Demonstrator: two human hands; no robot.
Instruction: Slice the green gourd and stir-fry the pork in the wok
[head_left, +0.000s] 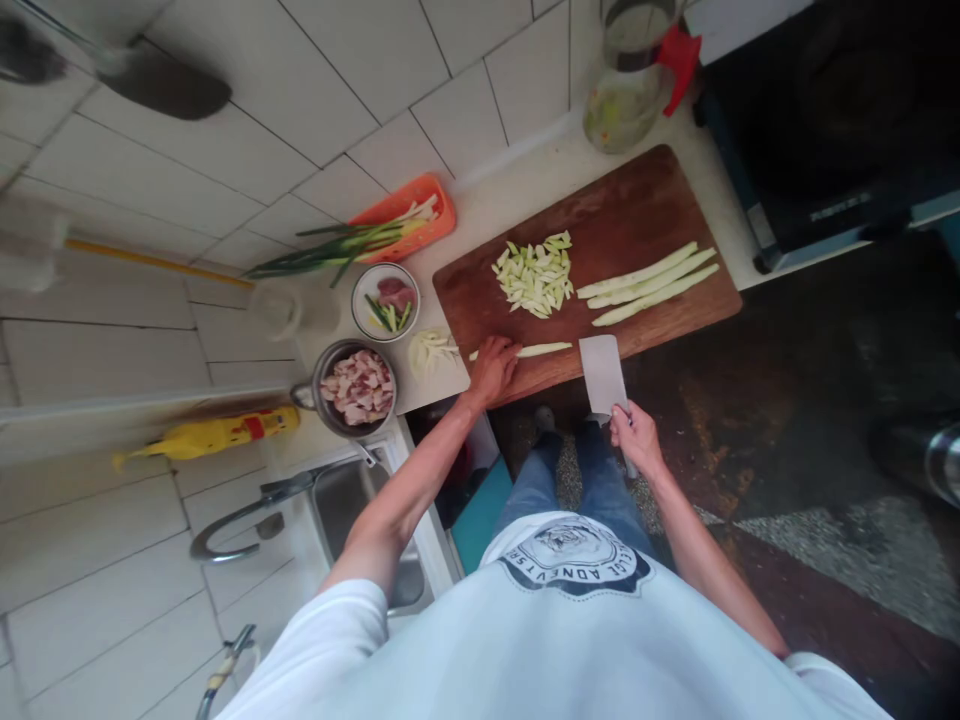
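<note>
A kitchen tabletop (pixel 517 195) seen from above, with the wooden cutting board (pixel 592 265) as the fixed point. Well left of the board, a metal pot (pixel 355 388) holds cut meat beside a small plate (pixel 385 301), with green onions in an orange tray (pixel 405 222) behind. At the board's near left edge, the left hand (pixel 493 369) presses its curled fingers on one pale vegetable strip (pixel 541 349), whose long axis runs left to right, extending rightward from that hand. Just right of the strip's free end, the right hand (pixel 635 437) is closed around the handle of a cleaver (pixel 603 374), blade over the board's near edge. Farther back lie a pile of cut pieces (pixel 535 275) and three uncut strips (pixel 649 283).
</note>
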